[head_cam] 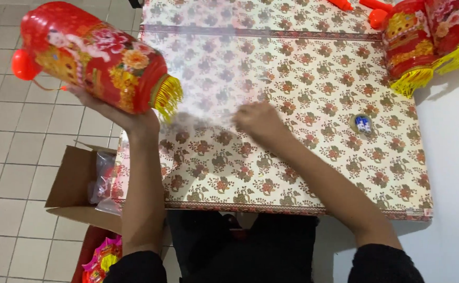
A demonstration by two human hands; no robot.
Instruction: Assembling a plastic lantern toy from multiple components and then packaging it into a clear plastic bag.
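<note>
My left hand (118, 112) holds up a red lantern (95, 56) with flower prints, a yellow fringe at one end and a red round knob at the other, raised over the table's left edge. My right hand (258, 120) lies on a clear plastic sheet or bag (213, 73) spread over the table, fingers pinching its near edge. The table (303, 173) is covered by a cream cloth with a red floral pattern.
Two more red lanterns (423, 39) with yellow fringes lie at the table's far right. A small pair of batteries (363, 124) sits on the cloth at right. An open cardboard box (77, 183) with plastic bags stands on the tiled floor at left. Red plastic parts (368, 8) lie at the far edge.
</note>
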